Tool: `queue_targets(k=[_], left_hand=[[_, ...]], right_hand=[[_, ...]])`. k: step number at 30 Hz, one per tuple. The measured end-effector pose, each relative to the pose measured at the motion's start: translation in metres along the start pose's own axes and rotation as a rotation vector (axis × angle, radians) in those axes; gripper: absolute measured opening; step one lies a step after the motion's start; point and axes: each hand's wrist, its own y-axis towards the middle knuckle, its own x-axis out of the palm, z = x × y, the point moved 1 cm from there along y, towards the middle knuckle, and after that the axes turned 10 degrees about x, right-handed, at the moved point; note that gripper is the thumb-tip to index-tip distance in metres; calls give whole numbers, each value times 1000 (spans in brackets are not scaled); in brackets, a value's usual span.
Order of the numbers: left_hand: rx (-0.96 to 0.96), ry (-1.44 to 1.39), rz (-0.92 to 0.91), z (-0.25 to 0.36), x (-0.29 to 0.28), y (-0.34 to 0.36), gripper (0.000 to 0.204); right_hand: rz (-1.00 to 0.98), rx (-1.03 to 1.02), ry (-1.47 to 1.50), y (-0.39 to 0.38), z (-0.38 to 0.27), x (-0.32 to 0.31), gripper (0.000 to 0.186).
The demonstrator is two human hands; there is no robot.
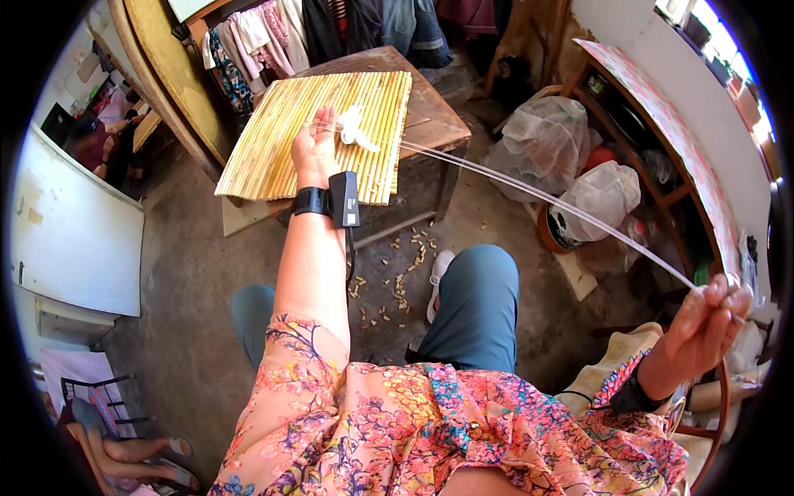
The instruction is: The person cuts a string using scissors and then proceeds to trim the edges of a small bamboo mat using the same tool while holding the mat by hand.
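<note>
Above a mat of yellow reed or bamboo strips (273,124), my left hand (314,153) is palm up with its fingers stretched out. Thin strands seem to cross those fingers; whether they loop around them I cannot tell. Beside the fingers, a loose white bundle of string (354,128) rests on the mat. From the mat's right edge, doubled white string (538,194) runs taut down to my right hand (703,322). That hand is out at the far right, closed in a pinch on the string's end.
The mat lies on a wooden table (438,124). Short cut pieces (401,289) litter the floor between table and knees. Plastic bags (546,136) and a bucket (554,231) stand right, by a wooden shelf (653,140). Other people sit at far left.
</note>
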Motion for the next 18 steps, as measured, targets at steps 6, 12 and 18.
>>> queue_targets(k=[6, 12, 18], left_hand=[[9, 80, -35, 1, 15, 9, 35], [37, 263, -107, 17, 28, -10, 35], [83, 339, -169, 7, 7, -31, 30]], right_hand=[[162, 128, 57, 9, 11, -14, 13], [349, 198, 83, -3, 28, -54, 12], [541, 240, 35, -20, 32, -88, 11]])
